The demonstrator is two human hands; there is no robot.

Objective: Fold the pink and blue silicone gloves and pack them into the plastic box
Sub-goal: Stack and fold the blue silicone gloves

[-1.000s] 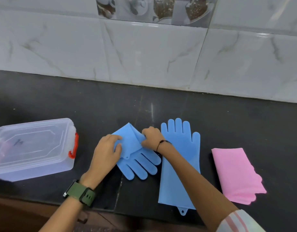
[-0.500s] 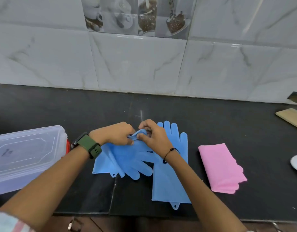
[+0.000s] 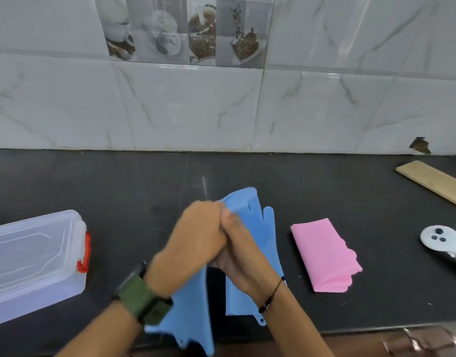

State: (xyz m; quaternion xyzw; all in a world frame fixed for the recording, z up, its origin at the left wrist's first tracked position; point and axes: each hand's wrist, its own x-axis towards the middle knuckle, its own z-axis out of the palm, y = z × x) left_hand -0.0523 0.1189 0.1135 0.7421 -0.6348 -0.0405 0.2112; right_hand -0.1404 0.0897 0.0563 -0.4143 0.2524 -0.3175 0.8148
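Gloves first: the worktop [image 3: 324, 191] is carrying the closed box [image 3: 33, 264] at the left and the folded pink pair [image 3: 322, 256] at the right. Between them, one blue glove [image 3: 260, 228] is lying flat. The other [image 3: 193, 318], half folded a second ago, is now being opened out and lifted, cuff dangling. Left hand [image 3: 196, 240] and right hand [image 3: 237, 256] are meeting, each grip apparently pinching its top edge. Folding is probably restarting.

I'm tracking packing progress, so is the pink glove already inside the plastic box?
No, the folded pink glove lies on the black countertop, far from the closed plastic box.
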